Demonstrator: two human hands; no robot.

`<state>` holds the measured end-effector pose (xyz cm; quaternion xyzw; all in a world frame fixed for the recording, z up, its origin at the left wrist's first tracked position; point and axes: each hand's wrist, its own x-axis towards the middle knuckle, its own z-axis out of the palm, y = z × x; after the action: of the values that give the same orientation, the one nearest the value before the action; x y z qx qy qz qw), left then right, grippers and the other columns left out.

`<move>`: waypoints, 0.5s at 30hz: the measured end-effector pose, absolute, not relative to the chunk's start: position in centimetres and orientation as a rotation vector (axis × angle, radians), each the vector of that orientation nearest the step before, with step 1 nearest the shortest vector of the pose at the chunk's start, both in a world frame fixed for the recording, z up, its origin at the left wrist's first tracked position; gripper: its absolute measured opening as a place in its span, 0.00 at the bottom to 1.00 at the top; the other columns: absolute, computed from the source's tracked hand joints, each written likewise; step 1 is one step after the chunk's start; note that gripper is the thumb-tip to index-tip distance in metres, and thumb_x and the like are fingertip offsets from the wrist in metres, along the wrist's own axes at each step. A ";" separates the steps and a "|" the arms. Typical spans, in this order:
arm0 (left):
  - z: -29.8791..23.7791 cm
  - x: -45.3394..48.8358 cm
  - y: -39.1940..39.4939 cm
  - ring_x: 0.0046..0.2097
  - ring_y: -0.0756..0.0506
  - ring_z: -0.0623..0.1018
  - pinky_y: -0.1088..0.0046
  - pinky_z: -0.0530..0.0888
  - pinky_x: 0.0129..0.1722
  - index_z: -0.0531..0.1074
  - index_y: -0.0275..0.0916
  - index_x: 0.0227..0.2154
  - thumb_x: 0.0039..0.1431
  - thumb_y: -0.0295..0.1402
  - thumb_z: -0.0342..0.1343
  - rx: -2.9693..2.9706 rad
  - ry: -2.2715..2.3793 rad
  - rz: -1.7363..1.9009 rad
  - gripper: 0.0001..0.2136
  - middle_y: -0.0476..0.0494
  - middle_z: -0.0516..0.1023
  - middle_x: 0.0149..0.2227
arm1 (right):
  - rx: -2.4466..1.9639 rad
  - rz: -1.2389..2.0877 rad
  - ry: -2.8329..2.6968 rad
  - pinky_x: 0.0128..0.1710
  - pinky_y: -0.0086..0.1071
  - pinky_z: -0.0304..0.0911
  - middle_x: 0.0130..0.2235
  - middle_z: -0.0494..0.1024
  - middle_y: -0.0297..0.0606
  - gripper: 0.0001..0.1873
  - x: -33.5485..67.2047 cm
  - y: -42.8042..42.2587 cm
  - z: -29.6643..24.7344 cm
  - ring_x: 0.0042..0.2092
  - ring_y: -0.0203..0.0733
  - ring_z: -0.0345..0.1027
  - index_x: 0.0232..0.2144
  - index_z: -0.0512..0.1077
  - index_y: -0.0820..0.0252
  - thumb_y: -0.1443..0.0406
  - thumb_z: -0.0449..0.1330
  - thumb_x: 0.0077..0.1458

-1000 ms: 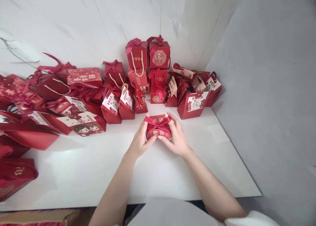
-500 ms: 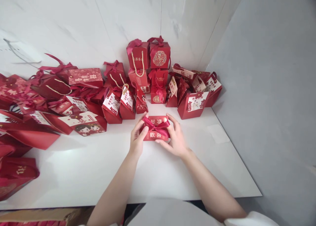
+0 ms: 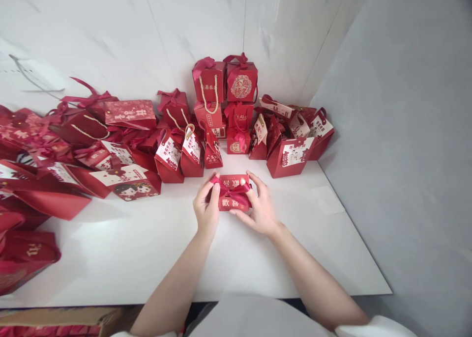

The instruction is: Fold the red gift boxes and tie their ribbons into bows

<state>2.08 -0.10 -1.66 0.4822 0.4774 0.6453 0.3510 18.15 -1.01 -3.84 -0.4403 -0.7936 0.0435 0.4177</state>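
Though squat, red card box [image 3: 231, 204] with satin bow, pinched between left hand [image 3: 206, 211] and right hand [image 3: 260, 211]

We see a white bench [image 3: 147, 248]. Along its back edge red bags [image 3: 291, 155] stand upright in a row, with a stack [image 3: 241, 86] of cube cartons behind them. To the left, more bags lie tipped in a heap [image 3: 73, 130]. Just before the row is a small box [image 3: 233, 203], resting on the bench or barely off it.
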 end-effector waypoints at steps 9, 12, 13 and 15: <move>-1.9 1.9 0.1 0.60 0.39 0.72 0.60 0.71 0.60 0.78 0.42 0.46 0.58 0.34 0.63 1.318 1.165 1.665 0.13 0.40 0.73 0.58 | -1.107 0.109 -2.026 0.58 0.60 0.59 0.68 0.45 0.52 0.37 18.3 -0.9 -4.0 0.66 0.64 0.49 0.63 0.54 0.49 0.48 0.61 0.57; -2.1 2.0 0.2 0.58 0.39 0.74 0.60 0.72 0.59 0.79 0.41 0.43 0.59 0.35 0.62 1.265 1.195 1.698 0.10 0.40 0.75 0.56 | -1.100 0.117 -2.023 0.59 0.59 0.59 0.68 0.46 0.52 0.36 18.2 -0.9 -4.0 0.66 0.64 0.48 0.63 0.55 0.50 0.49 0.61 0.57; -2.1 2.0 0.2 0.58 0.39 0.74 0.59 0.72 0.59 0.79 0.41 0.42 0.59 0.36 0.61 1.253 1.211 1.702 0.10 0.39 0.75 0.56 | -1.097 0.117 -2.020 0.59 0.59 0.59 0.68 0.46 0.52 0.36 18.2 -0.9 -3.9 0.66 0.64 0.48 0.63 0.56 0.50 0.49 0.62 0.57; -1.9 2.0 0.1 0.59 0.39 0.74 0.60 0.72 0.59 0.79 0.41 0.43 0.61 0.38 0.60 1.235 1.224 1.688 0.11 0.39 0.75 0.56 | -1.095 0.119 -2.008 0.59 0.59 0.59 0.67 0.47 0.53 0.38 18.2 -0.9 -3.9 0.67 0.64 0.48 0.63 0.55 0.52 0.49 0.62 0.56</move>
<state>2.02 0.13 -1.94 0.4769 0.4728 0.6523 0.3514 18.22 -0.93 -3.86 -0.4355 -0.7986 0.0471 0.4128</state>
